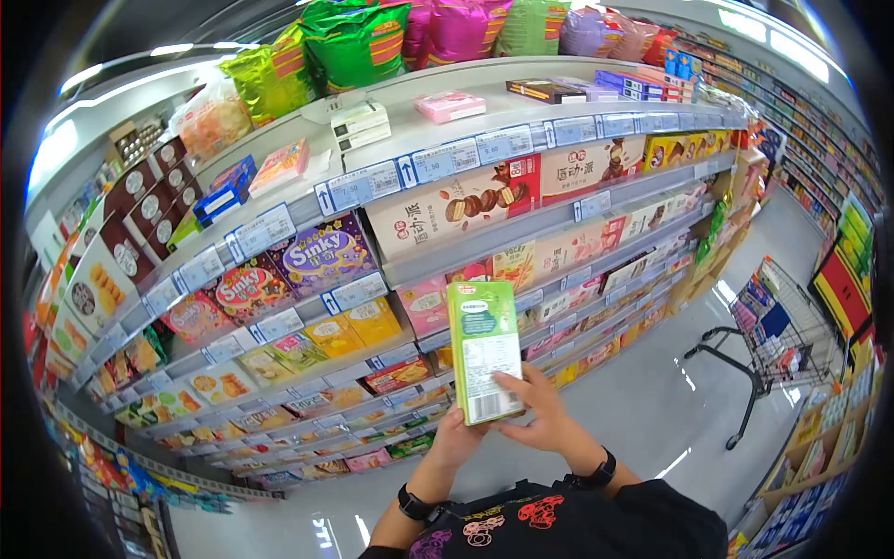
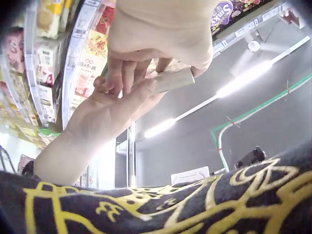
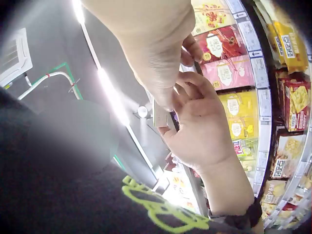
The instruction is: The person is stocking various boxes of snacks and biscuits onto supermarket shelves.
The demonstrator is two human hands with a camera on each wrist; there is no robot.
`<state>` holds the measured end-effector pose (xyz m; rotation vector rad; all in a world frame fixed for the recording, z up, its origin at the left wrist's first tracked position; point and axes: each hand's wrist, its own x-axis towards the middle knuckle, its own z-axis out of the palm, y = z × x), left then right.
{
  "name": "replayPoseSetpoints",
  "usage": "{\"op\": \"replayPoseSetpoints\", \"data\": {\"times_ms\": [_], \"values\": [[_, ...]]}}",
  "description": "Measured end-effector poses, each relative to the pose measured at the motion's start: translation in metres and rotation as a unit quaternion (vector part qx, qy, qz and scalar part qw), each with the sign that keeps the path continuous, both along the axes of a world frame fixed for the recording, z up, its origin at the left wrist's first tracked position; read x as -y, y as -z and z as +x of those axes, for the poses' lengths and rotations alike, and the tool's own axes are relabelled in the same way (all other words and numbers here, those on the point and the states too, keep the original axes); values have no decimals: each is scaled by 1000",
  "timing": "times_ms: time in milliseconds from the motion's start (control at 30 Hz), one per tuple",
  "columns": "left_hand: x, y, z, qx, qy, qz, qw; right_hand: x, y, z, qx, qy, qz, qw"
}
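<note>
A tall green snack box is held upright before the shelves. Its back, with a white text panel and a barcode, faces the head camera. My left hand grips the lower left corner. At the lower right, my right hand has a finger over the printed panel and the thumb by the bottom edge. The left wrist view shows the box's pale narrow end between both hands. In the right wrist view, the left hand reaches up to the same end, most of the box being hidden there.
A shelf unit with boxed snacks, such as purple Sinky boxes and large white-and-red pie boxes, rises in front. Price labels line its edges. Bags stand on top. A shopping cart with goods stands at the right.
</note>
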<state>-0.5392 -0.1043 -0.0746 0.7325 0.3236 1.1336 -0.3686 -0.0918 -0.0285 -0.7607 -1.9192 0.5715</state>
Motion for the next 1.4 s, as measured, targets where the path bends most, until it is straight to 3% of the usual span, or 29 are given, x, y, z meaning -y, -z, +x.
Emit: {"op": "replayPoseSetpoints", "data": {"times_ms": [33, 267, 367, 467, 600, 767, 800, 1067, 1267, 1400], "values": [[-1, 3, 10, -6, 11, 3, 1000, -1, 3, 9, 5, 25, 44, 999], [-11, -3, 52, -18, 33, -11, 999, 8, 1, 51, -6, 89, 77, 993], [-24, -1, 61, -19, 49, 26, 998, 8, 7, 64, -1, 76, 48, 996], [-33, -6, 60, -39, 67, 37, 996, -1, 0, 70, 25, 86, 96, 991], [-41, -43, 51, 2, 68, 42, 997, -24, -31, 73, 80, 79, 123, 986], [-63, -74, 16, -58, 13, 179, 982, -58, -74, 47, 78, 30, 234, 969], [-69, -77, 5, -86, -13, 199, 976, -58, -78, 44, 84, -8, 131, 988], [-109, -114, -32, -214, -147, 294, 920, -103, -103, 15, 97, -50, 98, 989], [-134, -116, -42, -215, -144, 306, 916, -124, -98, 3, 78, -54, 68, 993], [-135, -115, -48, -224, -133, 292, 920, -132, -97, -5, 65, -49, 112, 990]]}}
